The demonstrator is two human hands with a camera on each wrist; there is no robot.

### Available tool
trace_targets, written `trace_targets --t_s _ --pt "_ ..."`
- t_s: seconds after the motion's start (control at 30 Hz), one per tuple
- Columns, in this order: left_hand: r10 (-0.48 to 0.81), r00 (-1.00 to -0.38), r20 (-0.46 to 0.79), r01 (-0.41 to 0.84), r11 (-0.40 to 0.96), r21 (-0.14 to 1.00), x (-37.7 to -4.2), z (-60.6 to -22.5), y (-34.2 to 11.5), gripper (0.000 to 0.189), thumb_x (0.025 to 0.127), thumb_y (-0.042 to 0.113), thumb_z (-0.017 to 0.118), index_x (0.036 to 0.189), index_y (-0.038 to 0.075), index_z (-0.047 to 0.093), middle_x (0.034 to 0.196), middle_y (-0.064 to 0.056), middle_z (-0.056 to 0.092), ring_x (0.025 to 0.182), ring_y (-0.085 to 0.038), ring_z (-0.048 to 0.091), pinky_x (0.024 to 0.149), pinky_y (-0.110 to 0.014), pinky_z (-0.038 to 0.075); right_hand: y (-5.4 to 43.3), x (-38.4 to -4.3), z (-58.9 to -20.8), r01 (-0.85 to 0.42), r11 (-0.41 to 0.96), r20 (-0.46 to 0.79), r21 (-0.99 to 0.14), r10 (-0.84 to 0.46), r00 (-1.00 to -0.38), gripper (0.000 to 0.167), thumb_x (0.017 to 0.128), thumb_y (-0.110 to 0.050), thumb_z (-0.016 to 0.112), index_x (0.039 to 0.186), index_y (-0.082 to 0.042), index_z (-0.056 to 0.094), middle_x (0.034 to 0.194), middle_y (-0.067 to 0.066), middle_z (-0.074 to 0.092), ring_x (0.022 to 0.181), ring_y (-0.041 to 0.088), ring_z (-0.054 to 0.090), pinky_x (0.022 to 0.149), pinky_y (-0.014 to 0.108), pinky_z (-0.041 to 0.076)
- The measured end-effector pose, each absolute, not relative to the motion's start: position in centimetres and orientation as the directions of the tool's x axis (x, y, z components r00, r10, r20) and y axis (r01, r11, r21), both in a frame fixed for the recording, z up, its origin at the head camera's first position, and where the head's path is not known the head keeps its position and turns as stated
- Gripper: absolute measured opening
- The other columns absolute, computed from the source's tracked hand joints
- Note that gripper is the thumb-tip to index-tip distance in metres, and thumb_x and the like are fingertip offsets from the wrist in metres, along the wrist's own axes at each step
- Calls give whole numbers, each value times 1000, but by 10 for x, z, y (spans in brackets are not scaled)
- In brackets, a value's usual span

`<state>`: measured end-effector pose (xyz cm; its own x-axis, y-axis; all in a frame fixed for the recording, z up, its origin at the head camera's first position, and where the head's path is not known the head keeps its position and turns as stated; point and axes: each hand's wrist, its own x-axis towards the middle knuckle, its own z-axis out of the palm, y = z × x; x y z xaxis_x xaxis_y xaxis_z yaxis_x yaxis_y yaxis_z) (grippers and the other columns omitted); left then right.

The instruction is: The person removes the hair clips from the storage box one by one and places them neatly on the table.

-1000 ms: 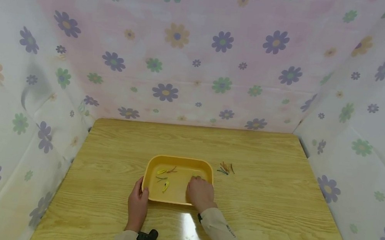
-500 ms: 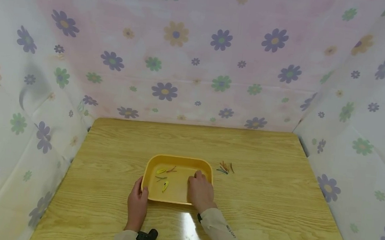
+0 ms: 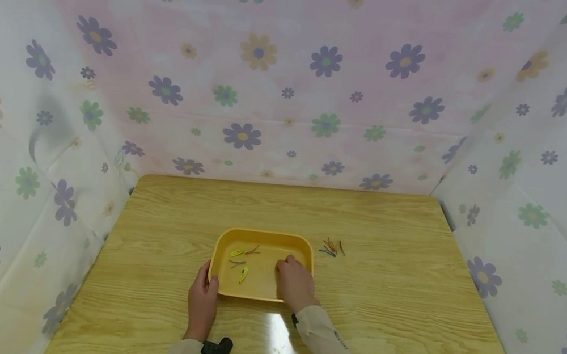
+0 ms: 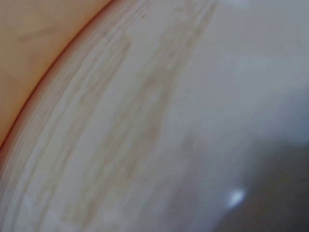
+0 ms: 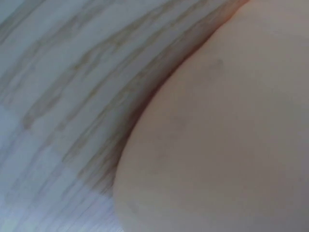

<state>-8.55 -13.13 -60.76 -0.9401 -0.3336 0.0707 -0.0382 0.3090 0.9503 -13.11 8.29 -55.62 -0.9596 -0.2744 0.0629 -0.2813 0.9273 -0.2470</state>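
Note:
A yellow tray [image 3: 259, 292] lies on the table in the head view. My left hand [image 3: 202, 300] grips its left side, with the thumb at the rim. Over the tray's right part, my right hand [image 3: 296, 283] reaches down with bent fingers; its fingertips are hidden, so whether they pinch anything does not show. Inside, to the left, are two yellow snap hair clips [image 3: 243, 275], an orange-red hairpin [image 3: 253, 250] and a greenish hairpin [image 3: 237, 263]. Both wrist views show mostly blurred skin and wood grain.
Just right of the tray, several orange, blue and dark hairpins [image 3: 330, 247] lie on the wooden table [image 3: 394, 301]. Flower-patterned cloth [image 3: 295, 110] stands behind and at both sides. A black wrist camera [image 3: 217, 348] juts from the left wrist.
My right hand's fingers have shifted slightly within the right part of the tray. The left hand, tray, clips and hairpins have stayed in place.

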Motion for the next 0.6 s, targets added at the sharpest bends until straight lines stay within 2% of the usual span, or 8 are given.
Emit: trace_targets --t_s 0.1,0.6 --pt "-330 -941 78 -27 304 952 -85 -608 -132 38 93 34 41 131 28 43 130 7 44 117 -8 42 94 -34 39 83 -131 -555 -277 924 57 -263 -272 -961 20 80 -2 62 91 -17 68 84 0 56 71 16 56 57 27 49" --pt "-329 -941 75 -30 302 953 -85 -607 -131 37 93 33 42 130 28 43 130 7 44 117 -8 42 94 -33 39 84 -133 -556 -278 904 42 -323 -280 -959 17 79 -1 63 89 -13 69 81 2 54 69 15 53 56 27 47"
